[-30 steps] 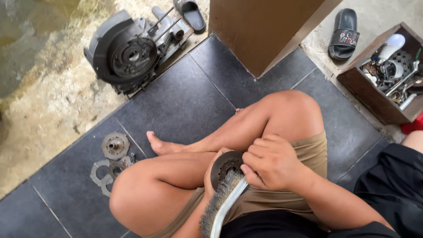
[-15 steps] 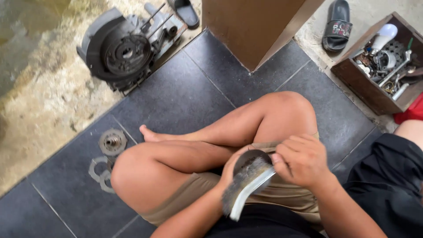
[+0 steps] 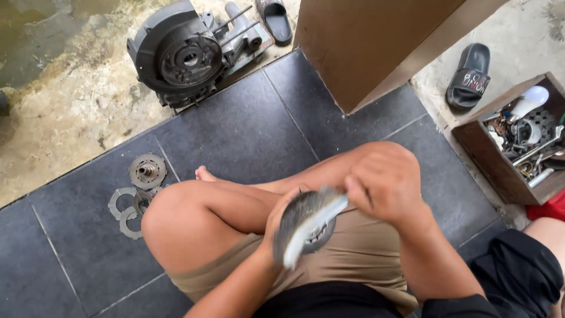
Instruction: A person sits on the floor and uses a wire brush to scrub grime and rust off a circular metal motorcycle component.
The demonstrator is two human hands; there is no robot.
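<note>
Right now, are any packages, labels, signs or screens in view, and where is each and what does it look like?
Printed slide sandal: upper right on the pale concrete, black, with pale and reddish lettering on its strap.
Wooden box: right edge, brown, open-topped, holding metal parts and a white bulb; no label visible.
Brown panel: top centre, plain face, unmarked.
No screens or signs show.

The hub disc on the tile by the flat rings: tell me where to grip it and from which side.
Take the hub disc from straight above, probably by pinching the short shaft that stands up from its middle. It lies flat on the dark tile, so its rim offers little to get under. The flat rings crowd its lower side, so keep fingers off that edge. Both hands are now busy with the wire brush.
</note>
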